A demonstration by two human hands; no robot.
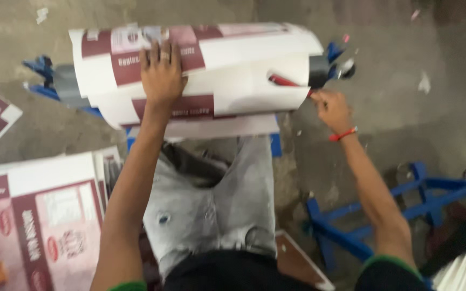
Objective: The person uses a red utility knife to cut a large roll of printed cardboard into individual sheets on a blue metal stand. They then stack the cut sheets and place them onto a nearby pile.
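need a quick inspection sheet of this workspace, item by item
surface: grey concrete floor, stained, small paper scraps.
job's things: roll of printed white and maroon sheets on a grey core held by a blue stand; red tool at its right end.
clutter: stack of printed sheets lower left; blue metal frame lower right.
hands: left hand flat on the roll; right hand at the red tool, grip blurred.
cables: nothing seen.
surroundings: person's grey trousers.

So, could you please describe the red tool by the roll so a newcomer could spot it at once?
Find the big white and maroon printed roll lying across the blue stand. Go to its grey core end, beside the right hand. The red tool is the slim rod against the white sheet, the only bright red piece on the roll.
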